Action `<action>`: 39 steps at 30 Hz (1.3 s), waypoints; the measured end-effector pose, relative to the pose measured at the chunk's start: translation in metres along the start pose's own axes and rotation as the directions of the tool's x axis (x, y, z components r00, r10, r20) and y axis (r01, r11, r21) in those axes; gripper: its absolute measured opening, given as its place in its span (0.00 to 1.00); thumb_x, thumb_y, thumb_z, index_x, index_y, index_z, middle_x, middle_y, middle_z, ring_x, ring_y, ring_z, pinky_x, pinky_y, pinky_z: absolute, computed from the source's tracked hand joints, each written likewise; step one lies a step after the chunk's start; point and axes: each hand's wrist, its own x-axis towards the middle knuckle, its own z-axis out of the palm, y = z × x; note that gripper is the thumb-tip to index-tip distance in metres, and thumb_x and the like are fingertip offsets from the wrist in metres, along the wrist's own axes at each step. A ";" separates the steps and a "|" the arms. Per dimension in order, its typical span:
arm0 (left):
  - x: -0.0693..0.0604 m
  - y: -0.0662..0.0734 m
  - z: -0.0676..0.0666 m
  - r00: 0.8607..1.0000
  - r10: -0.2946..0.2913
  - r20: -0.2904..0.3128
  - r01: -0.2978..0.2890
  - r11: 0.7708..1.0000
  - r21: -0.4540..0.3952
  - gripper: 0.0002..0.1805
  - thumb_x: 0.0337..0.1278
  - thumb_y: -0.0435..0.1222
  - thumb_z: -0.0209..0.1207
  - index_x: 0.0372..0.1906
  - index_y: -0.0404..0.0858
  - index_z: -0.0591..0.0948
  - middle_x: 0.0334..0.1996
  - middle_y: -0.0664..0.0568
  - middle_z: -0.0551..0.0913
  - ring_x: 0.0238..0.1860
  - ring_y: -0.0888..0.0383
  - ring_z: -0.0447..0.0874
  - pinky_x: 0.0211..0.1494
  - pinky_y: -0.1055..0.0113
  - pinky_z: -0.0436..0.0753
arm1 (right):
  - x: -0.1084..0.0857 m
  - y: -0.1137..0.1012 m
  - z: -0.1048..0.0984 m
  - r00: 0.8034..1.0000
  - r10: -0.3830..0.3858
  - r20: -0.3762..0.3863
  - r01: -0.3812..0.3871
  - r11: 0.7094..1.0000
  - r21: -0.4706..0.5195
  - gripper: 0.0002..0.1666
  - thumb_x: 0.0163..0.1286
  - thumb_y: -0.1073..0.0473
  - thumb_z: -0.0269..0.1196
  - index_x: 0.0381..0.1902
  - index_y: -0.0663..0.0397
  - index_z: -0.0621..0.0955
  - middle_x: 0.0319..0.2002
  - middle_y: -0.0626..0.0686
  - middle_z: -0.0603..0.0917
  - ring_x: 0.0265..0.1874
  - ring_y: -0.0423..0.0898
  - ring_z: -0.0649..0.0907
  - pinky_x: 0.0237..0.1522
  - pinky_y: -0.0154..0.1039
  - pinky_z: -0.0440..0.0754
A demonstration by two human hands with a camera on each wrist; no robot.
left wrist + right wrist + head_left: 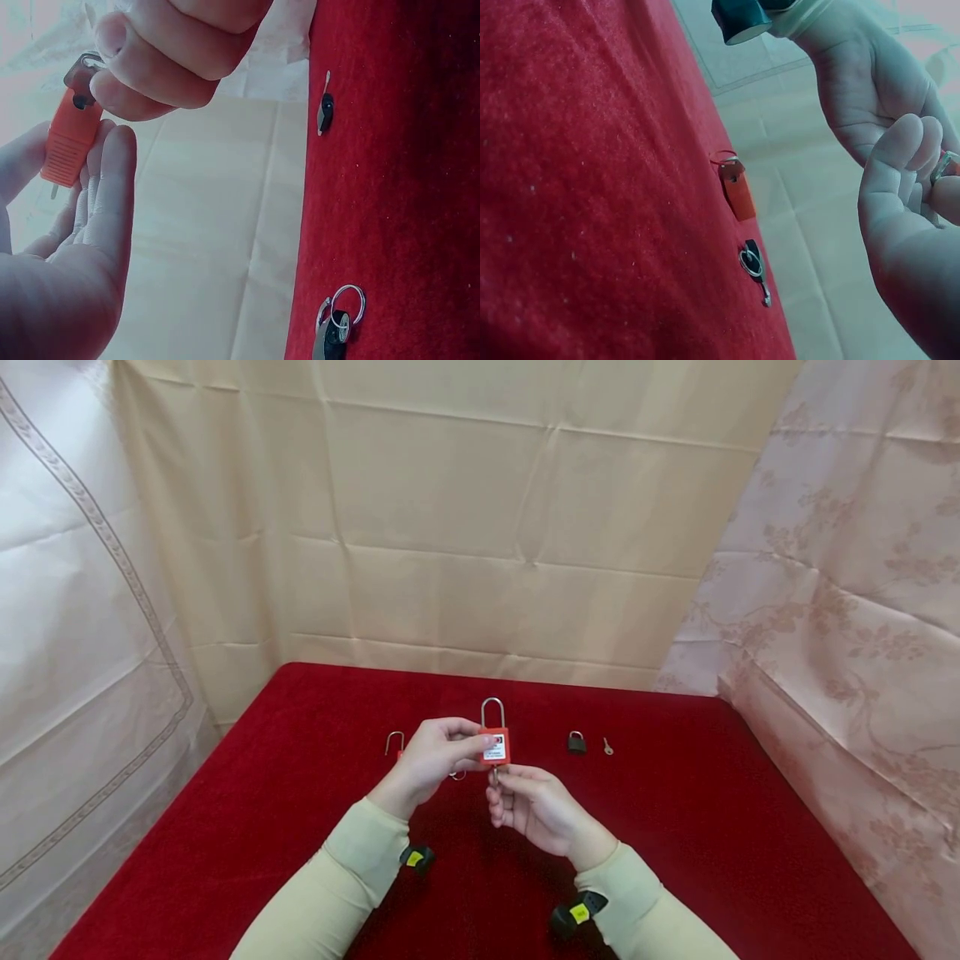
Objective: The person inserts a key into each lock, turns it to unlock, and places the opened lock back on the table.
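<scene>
Red safety padlock (495, 747), shackle upward, held above the red-covered table (697, 827), clamped between fingers of the left hand (433, 757); fingers of the right hand (542, 810) pinch a metal key (496, 776) at its underside. Right: black padlock (576, 744) near a loose key (608, 747).

Head view: diffuse light, brightest on the white curtain (67, 468) at upper left; print on the padlock label (497, 754) blurs. Wrist views: cool cast, glare at upper left (left wrist) and upper right (right wrist).
</scene>
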 end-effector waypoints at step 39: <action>-0.002 0.004 0.001 0.999 -0.038 -0.018 0.039 0.999 0.038 0.17 0.61 0.33 0.69 0.51 0.28 0.82 0.45 0.39 0.85 0.39 0.49 0.87 0.46 0.55 0.88 | -0.015 -0.098 -0.010 0.860 -0.439 -0.259 0.100 0.644 -0.758 0.30 0.74 0.57 0.64 0.70 0.59 0.72 0.63 0.60 0.79 0.59 0.56 0.81 0.55 0.45 0.83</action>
